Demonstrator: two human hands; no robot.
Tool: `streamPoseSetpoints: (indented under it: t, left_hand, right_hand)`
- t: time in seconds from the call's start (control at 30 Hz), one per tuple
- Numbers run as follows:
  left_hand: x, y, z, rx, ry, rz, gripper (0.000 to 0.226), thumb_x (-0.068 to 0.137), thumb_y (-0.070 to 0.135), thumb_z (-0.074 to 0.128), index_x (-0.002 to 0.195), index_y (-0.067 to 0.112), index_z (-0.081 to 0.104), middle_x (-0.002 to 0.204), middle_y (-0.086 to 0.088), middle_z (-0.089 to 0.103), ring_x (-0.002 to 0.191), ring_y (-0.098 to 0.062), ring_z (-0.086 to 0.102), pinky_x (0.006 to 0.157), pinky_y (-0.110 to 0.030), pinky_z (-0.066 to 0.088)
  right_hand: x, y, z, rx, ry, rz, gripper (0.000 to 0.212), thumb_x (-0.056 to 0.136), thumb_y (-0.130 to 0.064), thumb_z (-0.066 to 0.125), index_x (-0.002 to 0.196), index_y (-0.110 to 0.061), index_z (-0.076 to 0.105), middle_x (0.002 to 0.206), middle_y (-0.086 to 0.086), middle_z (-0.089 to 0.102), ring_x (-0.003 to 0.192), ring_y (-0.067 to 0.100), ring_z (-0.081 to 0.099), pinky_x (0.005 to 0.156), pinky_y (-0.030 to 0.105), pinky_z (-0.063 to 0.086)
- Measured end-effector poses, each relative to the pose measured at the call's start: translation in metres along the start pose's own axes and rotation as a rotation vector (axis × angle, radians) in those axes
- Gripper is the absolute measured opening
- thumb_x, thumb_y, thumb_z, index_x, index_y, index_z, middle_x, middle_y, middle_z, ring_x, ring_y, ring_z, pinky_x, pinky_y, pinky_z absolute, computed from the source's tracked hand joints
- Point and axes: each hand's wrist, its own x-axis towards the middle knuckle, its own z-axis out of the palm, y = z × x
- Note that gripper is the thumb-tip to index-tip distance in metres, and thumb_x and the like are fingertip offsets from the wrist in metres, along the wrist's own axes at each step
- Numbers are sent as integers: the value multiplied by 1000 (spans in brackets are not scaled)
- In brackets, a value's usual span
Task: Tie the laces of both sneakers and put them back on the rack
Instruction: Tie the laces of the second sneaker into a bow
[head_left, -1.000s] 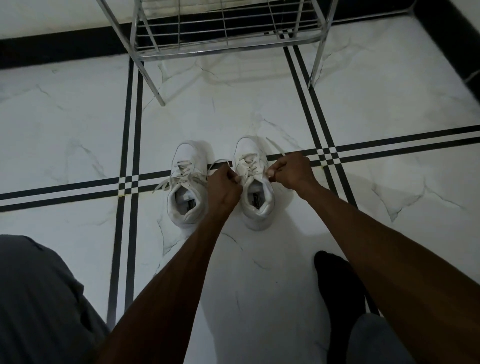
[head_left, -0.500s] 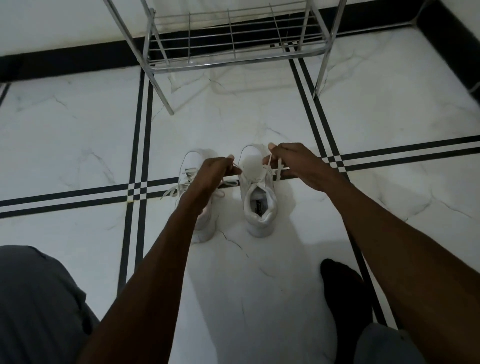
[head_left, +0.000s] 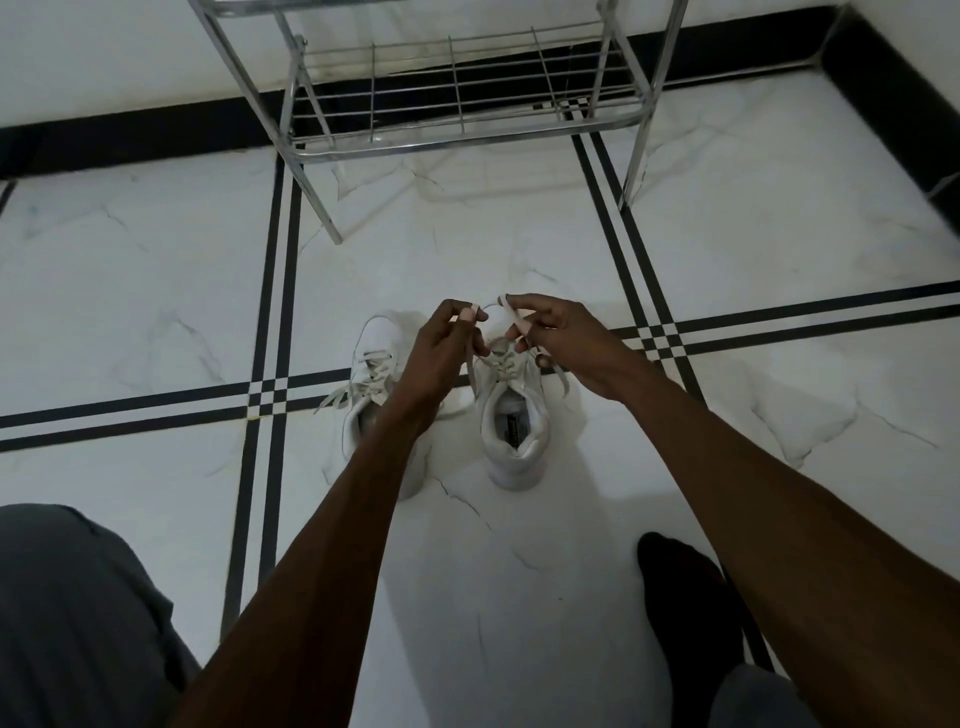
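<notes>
Two white sneakers stand side by side on the marble floor, toes pointing away from me. The left sneaker (head_left: 375, 364) has loose laces trailing to its left, and my forearm covers part of it. Over the right sneaker (head_left: 514, 421), my left hand (head_left: 441, 353) pinches one lace end and my right hand (head_left: 563, 338) pinches the other, both lifted above the toe. The two hands are close together, a few centimetres apart. The metal shoe rack (head_left: 457, 135) stands beyond the sneakers against the wall.
White marble floor with black stripe lines crossing near the sneakers. My grey-trousered knee (head_left: 78, 623) is at the lower left and my black-socked foot (head_left: 685, 613) at the lower right. A black skirting runs along the wall behind the rack.
Both hands have risen and come together above the right sneaker's toe, drawing the lace ends up. The view has tilted so the rack shows more.
</notes>
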Motion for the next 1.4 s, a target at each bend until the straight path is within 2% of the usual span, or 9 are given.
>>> streamPoseSetpoints:
  t: [0.23, 0.37, 0.5, 0.63, 0.87, 1.0, 1.2, 1.33, 1.4]
  left_hand:
    - [5, -8, 5, 198, -21, 95, 23, 110, 20, 43, 126, 12, 57, 84, 1, 56, 78, -14, 58, 75, -21, 52]
    - [7, -11, 6, 290, -80, 125, 32, 106, 4, 40, 129, 15, 58, 75, 3, 54, 71, -11, 52, 70, -21, 47]
    - [5, -11, 10, 335, -54, 136, 21, 102, 6, 52, 119, 16, 56, 77, -3, 69, 67, -19, 61, 68, -32, 51]
    - [5, -13, 13, 338, 9, 88, 25, 96, -4, 56, 114, 11, 48, 74, 1, 73, 61, -3, 64, 61, -26, 48]
    - [10, -15, 18, 402, 55, 89, 58, 90, -11, 50, 142, 13, 39, 86, 4, 73, 82, -17, 68, 73, -28, 52]
    - [11, -17, 18, 450, 54, 118, 65, 94, -5, 53, 151, 16, 30, 84, 15, 71, 86, -10, 68, 76, -16, 49]
    - [11, -27, 10, 291, 47, 26, 59, 101, 8, 59, 152, 17, 30, 93, 0, 78, 85, -13, 73, 83, -34, 58]
    - [15, -33, 4, 173, 84, -70, 54, 96, 0, 61, 144, 15, 41, 93, -8, 79, 91, -21, 75, 90, -48, 61]
    - [16, -36, 1, 148, 79, -83, 47, 90, -5, 61, 132, 14, 51, 96, -12, 79, 97, -31, 75, 91, -58, 60]
  right_hand:
    - [4, 6, -2, -61, 0, 67, 49, 95, -1, 58, 137, -25, 48, 104, 10, 78, 103, 28, 72, 80, 45, 55]
    - [3, 4, 1, -1, 106, 114, 43, 90, -8, 69, 126, -10, 45, 101, 11, 78, 95, 23, 72, 77, 41, 54]
    - [8, 9, 1, -47, 163, 116, 25, 80, -15, 81, 102, -9, 70, 96, 11, 78, 89, 23, 76, 72, 37, 58]
    - [9, 11, 1, -35, 133, 80, 18, 78, -13, 82, 95, -8, 80, 90, 8, 78, 77, 15, 72, 63, 26, 55]
    - [9, 9, 0, -31, -38, 35, 23, 86, -20, 77, 104, -6, 78, 98, 14, 79, 96, 28, 74, 83, 36, 58]
    - [9, 6, 12, -103, 120, 20, 33, 79, -38, 82, 91, -8, 80, 87, 11, 79, 85, 23, 76, 70, 28, 59]
    - [13, 7, 19, 59, 243, 100, 21, 85, -21, 79, 100, -6, 78, 88, 10, 77, 76, 15, 70, 53, 17, 52]
    - [9, 5, 9, -50, 83, 33, 21, 85, -13, 78, 105, -7, 78, 95, 10, 77, 81, 13, 72, 57, 16, 53]
    - [8, 1, 3, -242, -2, 6, 19, 84, -13, 79, 101, -6, 78, 81, 2, 75, 67, 5, 68, 53, 13, 50]
